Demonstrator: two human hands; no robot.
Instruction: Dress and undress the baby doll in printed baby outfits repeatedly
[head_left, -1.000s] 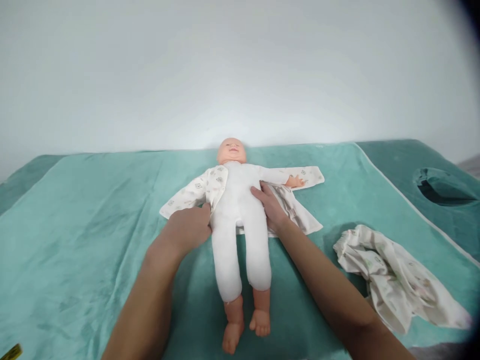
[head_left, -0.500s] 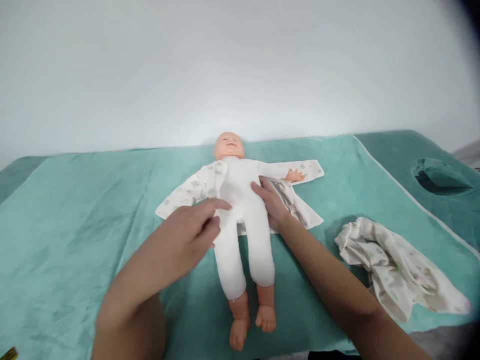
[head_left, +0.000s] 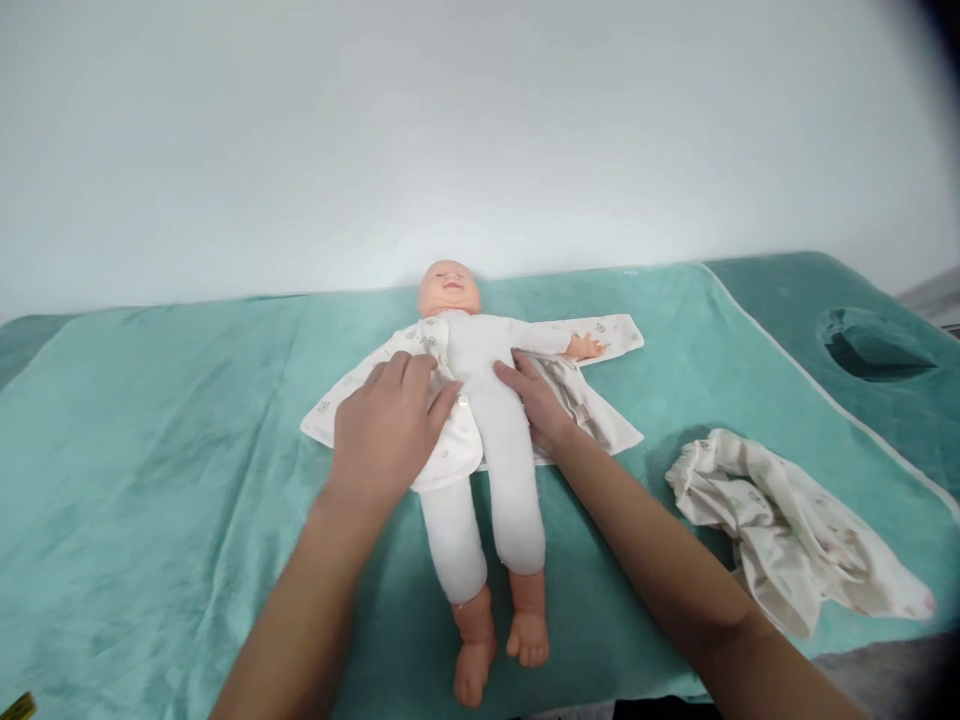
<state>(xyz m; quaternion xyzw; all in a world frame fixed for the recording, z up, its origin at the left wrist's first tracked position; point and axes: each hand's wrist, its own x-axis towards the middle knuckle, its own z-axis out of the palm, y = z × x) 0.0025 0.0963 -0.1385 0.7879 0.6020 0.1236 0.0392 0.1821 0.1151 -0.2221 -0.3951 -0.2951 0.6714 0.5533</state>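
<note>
A baby doll [head_left: 480, 355] with a white cloth body lies on its back, head away from me. Its arm on the left is inside the sleeve of a white printed baby shirt [head_left: 352, 385]; the other arm rests on top of the spread-out sleeve. The left front panel now covers part of the doll's belly and hip. My left hand [head_left: 390, 420] lies on that panel, thumb apart from the fingers. My right hand [head_left: 540, 405] holds the doll's side, thumb on the torso, fingers partly hidden. The right panel lies folded out beside it.
Crumpled printed baby trousers [head_left: 787, 530] lie at the right. A green cover [head_left: 165, 480] spreads over the padded table, which has an opening [head_left: 877, 350] at far right. A pale wall [head_left: 480, 130] stands behind the doll's head.
My left hand has brought the shirt's left front panel over the doll's belly and now lies on it. My right hand has stayed at the doll's side.
</note>
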